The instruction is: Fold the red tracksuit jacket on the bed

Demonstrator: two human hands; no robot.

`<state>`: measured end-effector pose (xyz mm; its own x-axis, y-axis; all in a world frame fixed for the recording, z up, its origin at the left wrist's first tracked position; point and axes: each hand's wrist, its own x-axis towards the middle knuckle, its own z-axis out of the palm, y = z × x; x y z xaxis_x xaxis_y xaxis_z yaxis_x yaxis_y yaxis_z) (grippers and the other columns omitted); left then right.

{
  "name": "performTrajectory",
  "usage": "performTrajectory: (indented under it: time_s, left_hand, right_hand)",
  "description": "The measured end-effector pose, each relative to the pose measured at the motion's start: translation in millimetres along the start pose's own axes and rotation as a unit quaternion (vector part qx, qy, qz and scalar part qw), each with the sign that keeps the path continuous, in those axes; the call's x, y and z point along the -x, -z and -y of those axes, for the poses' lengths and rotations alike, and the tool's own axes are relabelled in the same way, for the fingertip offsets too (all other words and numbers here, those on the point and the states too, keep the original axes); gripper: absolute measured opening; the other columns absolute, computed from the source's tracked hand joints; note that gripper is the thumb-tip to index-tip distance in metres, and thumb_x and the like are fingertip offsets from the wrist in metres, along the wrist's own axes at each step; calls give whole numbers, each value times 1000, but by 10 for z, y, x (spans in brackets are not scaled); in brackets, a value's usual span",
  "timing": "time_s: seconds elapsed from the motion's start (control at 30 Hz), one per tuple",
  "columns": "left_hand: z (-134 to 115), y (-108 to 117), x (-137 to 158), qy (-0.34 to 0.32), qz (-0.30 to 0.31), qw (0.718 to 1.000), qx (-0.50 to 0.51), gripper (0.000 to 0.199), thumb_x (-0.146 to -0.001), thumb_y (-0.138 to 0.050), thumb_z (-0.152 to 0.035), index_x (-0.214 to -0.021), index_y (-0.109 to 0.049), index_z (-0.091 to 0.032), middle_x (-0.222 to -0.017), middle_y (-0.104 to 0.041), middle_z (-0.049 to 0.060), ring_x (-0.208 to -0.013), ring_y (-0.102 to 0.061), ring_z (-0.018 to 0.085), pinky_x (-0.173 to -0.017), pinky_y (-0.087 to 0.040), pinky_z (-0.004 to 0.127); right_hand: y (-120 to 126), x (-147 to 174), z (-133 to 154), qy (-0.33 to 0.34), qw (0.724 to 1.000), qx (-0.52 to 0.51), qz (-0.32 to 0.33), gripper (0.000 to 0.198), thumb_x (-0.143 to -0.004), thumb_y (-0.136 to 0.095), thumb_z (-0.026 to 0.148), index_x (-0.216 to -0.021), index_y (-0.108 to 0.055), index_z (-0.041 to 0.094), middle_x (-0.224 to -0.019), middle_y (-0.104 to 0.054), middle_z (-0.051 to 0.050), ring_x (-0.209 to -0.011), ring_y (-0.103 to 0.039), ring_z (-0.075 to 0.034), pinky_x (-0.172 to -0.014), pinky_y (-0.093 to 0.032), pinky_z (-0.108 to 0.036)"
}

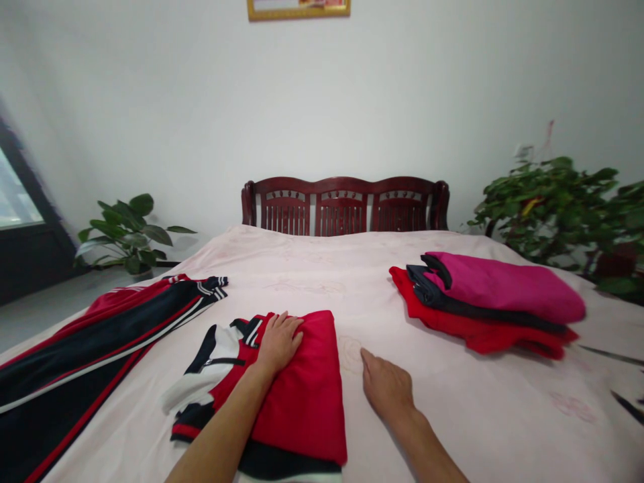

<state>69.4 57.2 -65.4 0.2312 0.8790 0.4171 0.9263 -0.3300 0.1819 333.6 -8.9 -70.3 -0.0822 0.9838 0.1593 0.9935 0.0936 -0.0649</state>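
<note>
Two hands lie open and flat near the bed's [312, 268] near edge: the left hand [278, 341] presses the folded red jacket [302, 389], whose long axis runs near to far with its collar at the left, while the right hand [386, 386] rests on the sheet just right of it. Farther left lie dark striped trousers [100, 335], stretched near-left to far-right; farther right sits a stack of folded clothes [493, 302].

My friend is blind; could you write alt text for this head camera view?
A person's left hand presses flat on a folded red jacket on a pink bed; the right hand rests on the sheet beside it. Folded clothes lie right, striped trousers left.
</note>
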Motion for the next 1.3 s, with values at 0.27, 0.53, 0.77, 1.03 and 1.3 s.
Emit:
performTrajectory:
  time_s: [0.27, 0.53, 0.77, 1.03, 1.3]
  left_hand:
    - [25, -29, -6, 0, 5, 1000, -1, 37, -96, -48, -32, -129, -64, -25, -135, -66, 4, -139, -46, 29, -119, -28, 51]
    - [29, -35, -9, 5, 13, 1000, 3, 38, -97, -47, -32, -130, -63, -24, -136, -65, 3, -139, -45, 29, -119, -26, 51]
    - [41, -48, -7, 3, 4, 1000, 5, 37, -96, -47, -32, -129, -64, -26, -135, -66, 2, -138, -46, 28, -119, -27, 52]
    - [38, -42, -6, -1, 2, 1000, 5, 36, -96, -47, -31, -128, -64, -26, -134, -67, 3, -138, -46, 28, -119, -28, 51]
    - [39, -42, -6, 0, 5, 1000, 13, 37, -96, -48, -31, -129, -63, -26, -134, -66, 3, -139, -45, 28, -119, -27, 51]
  right_hand:
    - [-9, 8, -23, 20, 1000, 0, 5, 46, -97, -36, 18, -136, -58, 25, -102, -76, -11, -93, -72, -23, -77, -49, -33]
    - [-9, 30, -192, -39, 999, -11, -13, 44, -98, -35, 20, -132, -62, 22, -107, -76, -11, -95, -72, -23, -78, -49, -33]
    - [-106, 102, -61, 70, 997, -22, -28, 43, -100, -34, 22, -131, -64, 27, -101, -77, -8, -90, -72, -22, -77, -49, -32]
    - [-66, 100, -53, 64, 997, -30, -31, 43, -101, -34, 24, -130, -65, 28, -99, -77, -7, -90, -72, -22, -76, -49, -31]
    - [-103, 130, 20, 63, 996, -26, -53, 39, -97, -40, 16, -127, -65, 24, -104, -74, -8, -94, -67, -20, -81, -46, -30]
